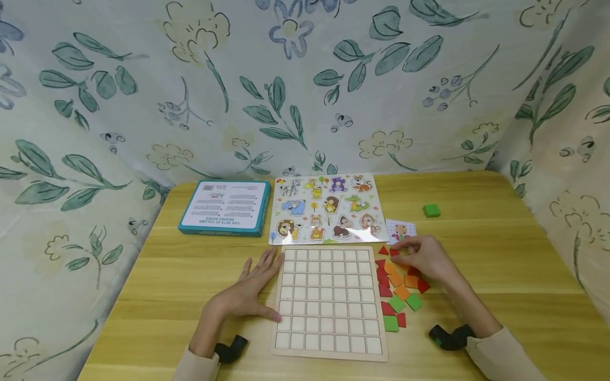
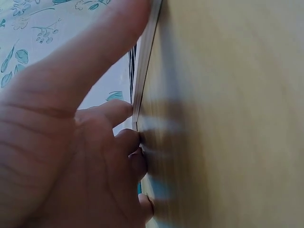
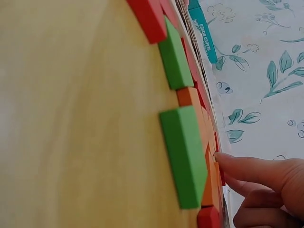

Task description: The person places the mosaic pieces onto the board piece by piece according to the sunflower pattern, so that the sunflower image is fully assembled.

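A pale wooden grid board (image 1: 326,300) lies flat in front of me, its squares bare. My left hand (image 1: 250,290) rests at its left side with fingers spread; the thumb and index fingertips touch the frame, and the left wrist view shows the board's edge (image 2: 142,71) against them. Beyond the board's upper right corner, my right hand (image 1: 426,257) pinches a small red piece (image 1: 394,252) between thumb and index finger. Under and beside this hand lie several red, orange (image 1: 395,279) and green pieces (image 1: 414,301). A red triangle (image 1: 383,250) sits just left of the fingertips.
Behind the board lies an animal picture puzzle (image 1: 329,209), with a teal-edged box (image 1: 226,208) to its left. A small pattern card (image 1: 400,230) is partly behind my right hand. A green block (image 1: 431,210) stands apart at the back right. Floral cloth (image 1: 295,106) hangs behind the table.
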A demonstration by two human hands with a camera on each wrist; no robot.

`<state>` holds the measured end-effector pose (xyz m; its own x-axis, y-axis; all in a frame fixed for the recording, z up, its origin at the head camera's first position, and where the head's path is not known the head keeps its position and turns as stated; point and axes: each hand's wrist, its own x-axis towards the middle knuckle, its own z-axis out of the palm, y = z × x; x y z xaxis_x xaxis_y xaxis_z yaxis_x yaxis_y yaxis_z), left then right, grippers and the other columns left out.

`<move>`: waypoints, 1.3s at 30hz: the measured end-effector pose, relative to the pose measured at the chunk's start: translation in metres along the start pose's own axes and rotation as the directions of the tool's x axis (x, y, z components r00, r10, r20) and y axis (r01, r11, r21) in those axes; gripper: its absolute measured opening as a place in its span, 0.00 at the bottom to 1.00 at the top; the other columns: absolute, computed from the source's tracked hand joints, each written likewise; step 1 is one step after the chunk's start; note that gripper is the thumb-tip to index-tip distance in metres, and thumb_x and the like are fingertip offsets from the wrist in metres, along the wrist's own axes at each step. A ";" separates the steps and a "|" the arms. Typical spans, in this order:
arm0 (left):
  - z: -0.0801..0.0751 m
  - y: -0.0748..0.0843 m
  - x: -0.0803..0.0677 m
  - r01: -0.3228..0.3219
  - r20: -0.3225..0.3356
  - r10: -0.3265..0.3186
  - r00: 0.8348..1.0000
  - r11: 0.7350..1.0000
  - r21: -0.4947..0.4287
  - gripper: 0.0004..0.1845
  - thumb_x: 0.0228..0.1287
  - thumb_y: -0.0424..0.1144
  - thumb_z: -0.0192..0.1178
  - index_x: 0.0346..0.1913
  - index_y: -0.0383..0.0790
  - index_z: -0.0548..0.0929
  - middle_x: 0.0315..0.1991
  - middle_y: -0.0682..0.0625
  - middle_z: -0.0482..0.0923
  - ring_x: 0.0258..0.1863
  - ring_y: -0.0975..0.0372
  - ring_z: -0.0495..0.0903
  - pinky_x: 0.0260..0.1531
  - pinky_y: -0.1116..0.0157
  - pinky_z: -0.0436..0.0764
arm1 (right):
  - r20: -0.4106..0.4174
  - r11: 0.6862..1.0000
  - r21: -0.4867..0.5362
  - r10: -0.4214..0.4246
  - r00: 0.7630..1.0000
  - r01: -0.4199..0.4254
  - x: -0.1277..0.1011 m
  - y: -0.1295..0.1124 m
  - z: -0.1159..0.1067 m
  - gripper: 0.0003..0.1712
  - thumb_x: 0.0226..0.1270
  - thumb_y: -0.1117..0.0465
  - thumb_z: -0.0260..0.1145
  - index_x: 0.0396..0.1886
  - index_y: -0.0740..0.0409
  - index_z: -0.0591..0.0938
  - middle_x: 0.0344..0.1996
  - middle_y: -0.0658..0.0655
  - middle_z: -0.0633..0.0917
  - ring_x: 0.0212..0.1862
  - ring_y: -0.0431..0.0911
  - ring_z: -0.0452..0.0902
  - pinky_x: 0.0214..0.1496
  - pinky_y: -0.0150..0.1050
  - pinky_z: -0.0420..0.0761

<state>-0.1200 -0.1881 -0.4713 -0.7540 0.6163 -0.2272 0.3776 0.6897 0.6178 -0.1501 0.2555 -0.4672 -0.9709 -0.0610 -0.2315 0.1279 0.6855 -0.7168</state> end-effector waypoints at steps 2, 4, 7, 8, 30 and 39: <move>0.001 -0.001 0.001 0.003 0.004 -0.003 1.000 1.000 0.003 0.73 0.48 0.60 0.79 0.85 0.44 0.37 0.85 0.41 0.26 0.85 0.45 0.27 0.78 0.34 0.25 | -0.006 1.000 0.002 -0.001 1.000 0.001 -0.001 -0.002 0.000 0.19 0.65 0.55 0.77 0.51 0.61 0.89 0.19 0.50 0.68 0.24 0.45 0.65 0.23 0.33 0.62; 0.001 -0.001 0.001 0.002 0.003 -0.002 1.000 1.000 0.003 0.73 0.47 0.60 0.79 0.85 0.43 0.38 0.85 0.41 0.26 0.84 0.44 0.27 0.77 0.34 0.24 | -0.002 1.000 0.010 -0.001 1.000 0.001 -0.004 -0.006 0.000 0.21 0.65 0.54 0.76 0.52 0.61 0.88 0.18 0.49 0.68 0.23 0.44 0.65 0.23 0.32 0.62; 0.001 -0.001 0.001 0.002 0.000 -0.002 1.000 1.000 0.004 0.74 0.47 0.60 0.79 0.85 0.43 0.38 0.85 0.41 0.25 0.84 0.44 0.26 0.77 0.34 0.24 | 0.019 0.999 0.035 -0.010 1.000 0.009 -0.007 -0.016 0.003 0.22 0.64 0.52 0.77 0.53 0.60 0.88 0.16 0.49 0.67 0.21 0.43 0.64 0.21 0.32 0.60; 0.001 -0.001 0.001 -0.001 -0.002 0.001 1.000 1.000 0.002 0.74 0.46 0.60 0.80 0.85 0.43 0.38 0.85 0.41 0.25 0.84 0.44 0.27 0.77 0.34 0.24 | 0.031 0.999 0.047 -0.023 0.999 0.021 -0.008 -0.020 0.005 0.22 0.64 0.52 0.77 0.53 0.60 0.89 0.17 0.49 0.67 0.22 0.43 0.64 0.22 0.32 0.60; 0.001 0.003 0.000 0.012 -0.008 -0.011 1.000 1.000 0.013 0.73 0.46 0.59 0.80 0.85 0.45 0.40 0.85 0.41 0.25 0.85 0.45 0.27 0.78 0.34 0.26 | 0.113 0.980 0.139 -0.161 0.980 0.145 0.004 -0.071 0.075 0.09 0.56 0.62 0.82 0.37 0.51 0.92 0.14 0.48 0.64 0.22 0.42 0.56 0.27 0.32 0.59; 0.002 0.002 0.001 0.020 -0.003 -0.020 1.000 0.999 0.032 0.73 0.46 0.61 0.79 0.85 0.45 0.39 0.85 0.42 0.25 0.85 0.46 0.27 0.78 0.34 0.27 | 0.133 0.980 0.156 -0.143 0.981 0.121 0.007 -0.070 0.076 0.07 0.57 0.62 0.81 0.36 0.51 0.94 0.12 0.47 0.64 0.20 0.40 0.55 0.24 0.30 0.55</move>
<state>-0.1192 -0.1857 -0.4720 -0.7630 0.6013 -0.2373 0.3795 0.7138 0.5886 -0.1501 0.1521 -0.4687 -0.9437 -0.2539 -0.2122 0.0390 0.5514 -0.8333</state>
